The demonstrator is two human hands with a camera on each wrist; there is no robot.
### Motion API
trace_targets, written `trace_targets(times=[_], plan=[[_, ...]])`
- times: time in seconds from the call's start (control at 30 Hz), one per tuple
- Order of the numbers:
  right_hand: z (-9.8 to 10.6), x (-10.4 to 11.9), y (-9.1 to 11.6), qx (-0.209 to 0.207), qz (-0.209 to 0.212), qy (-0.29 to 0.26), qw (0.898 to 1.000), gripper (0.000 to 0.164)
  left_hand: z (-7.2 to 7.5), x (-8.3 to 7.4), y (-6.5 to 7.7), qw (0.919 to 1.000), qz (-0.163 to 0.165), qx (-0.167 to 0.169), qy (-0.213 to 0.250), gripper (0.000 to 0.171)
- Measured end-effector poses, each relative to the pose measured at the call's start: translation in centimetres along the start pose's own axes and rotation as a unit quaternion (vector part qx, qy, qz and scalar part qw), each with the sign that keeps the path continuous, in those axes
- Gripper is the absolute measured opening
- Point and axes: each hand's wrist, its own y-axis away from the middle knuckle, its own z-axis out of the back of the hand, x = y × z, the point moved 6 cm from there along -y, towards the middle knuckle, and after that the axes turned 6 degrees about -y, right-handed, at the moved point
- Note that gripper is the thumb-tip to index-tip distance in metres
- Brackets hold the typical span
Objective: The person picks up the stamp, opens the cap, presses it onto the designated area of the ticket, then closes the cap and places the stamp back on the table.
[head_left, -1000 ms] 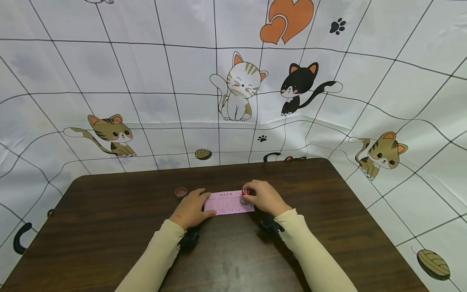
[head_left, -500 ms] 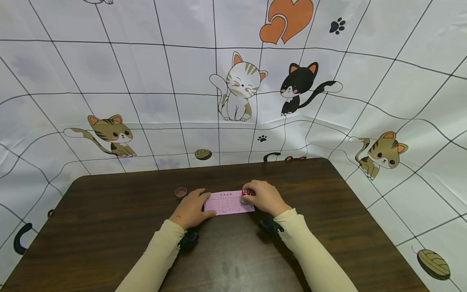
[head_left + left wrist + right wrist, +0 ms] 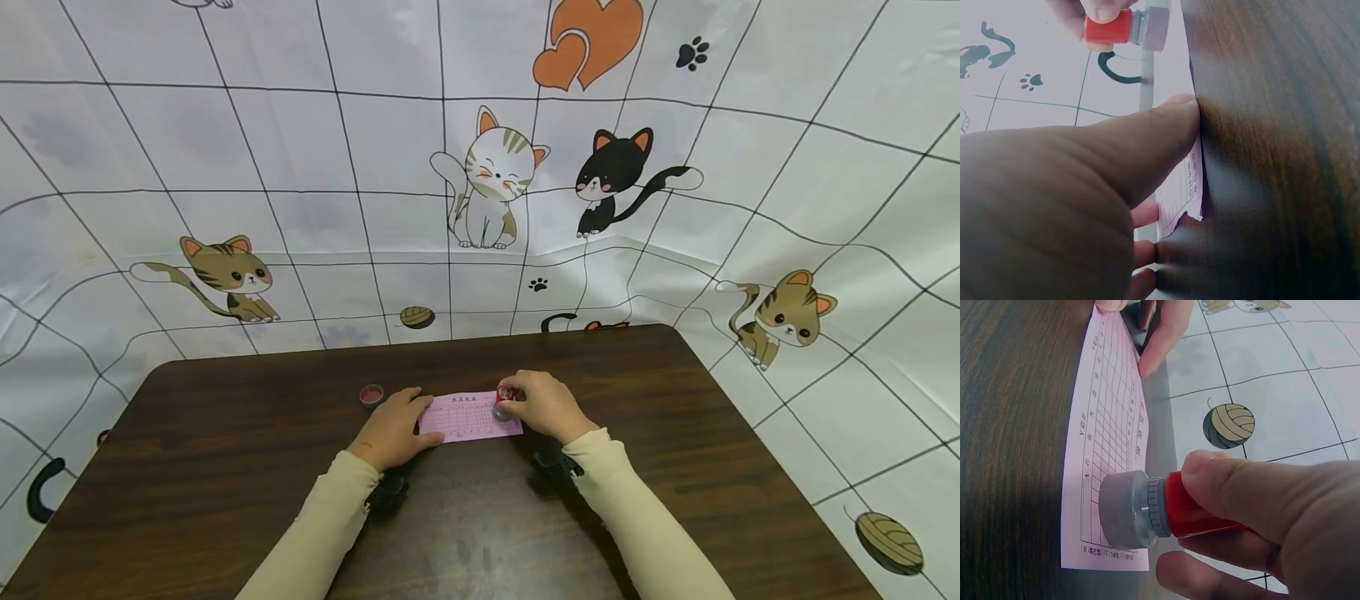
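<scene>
One pink slip of paper [image 3: 467, 417] lies on the table [image 3: 480, 533], and we see a hand at each end of it. The left hand [image 3: 387, 433] has its thumb and forefinger spread apart, the thumb resting on the near edge and the forefinger by the far one. From the left wrist we notice that this end of the slip is ragged. The right hand [image 3: 551, 407] is clamped on a stamp [image 3: 1159, 509], pinching its red grip between thumb and fingers. We find the stamp over the slip's right end, its broad grey end turned down to the paper; whether it presses there we cannot tell. On the slip we make out a printed grid, but its small writing is too blurred for us to read. Just beyond the left hand we see a small round pot [image 3: 371, 406], reddish inside, standing on the table near the slip.
</scene>
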Motion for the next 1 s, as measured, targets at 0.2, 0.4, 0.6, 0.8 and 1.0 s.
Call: trace_targets(times=[0.2,0.4,0.6,0.8,1.0], plan=[[-0.09,0.04,-0.02,0.001,-0.004,0.001,1.0,0.021,-0.13,0.09,0.02,0.9999,0.007,0.007,0.003,0.071],[-0.03,0.12,0.0,0.002,-0.009,-0.007,1.0,0.02,0.0,0.05,0.07,1.0,0.007,0.005,0.0,0.073],[-0.01,0.12,-0.02,0.001,-0.006,-0.011,1.0,0.021,0.1,0.05,0.09,1.0,0.003,-0.002,-0.001,0.072],[-0.02,0.08,0.0,-0.001,-0.004,0.004,1.0,0.021,0.04,0.0,0.04,1.0,0.003,0.003,-0.001,0.072],[0.04,0.2,0.12,-0.006,-0.003,-0.004,1.0,0.021,-0.02,-0.03,0.15,1.0,0.004,0.001,-0.005,0.072]])
